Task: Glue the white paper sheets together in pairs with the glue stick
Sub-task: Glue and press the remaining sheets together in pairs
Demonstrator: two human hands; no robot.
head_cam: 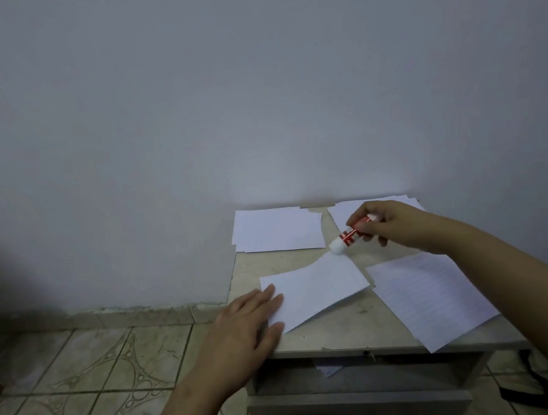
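A white paper sheet lies askew in the middle of the small table. My left hand rests flat on its left corner, fingers straight. My right hand grips a red-and-white glue stick, whose white tip touches the sheet's far right corner. A stack of white sheets sits at the back left of the table. More sheets lie at the back right, partly hidden by my right hand. A lined sheet lies at the right and overhangs the front edge.
The table stands against a plain wall. An open drawer juts out below the tabletop with a scrap of paper inside. Patterned floor tiles spread to the left. A black strap lies on the floor at the right.
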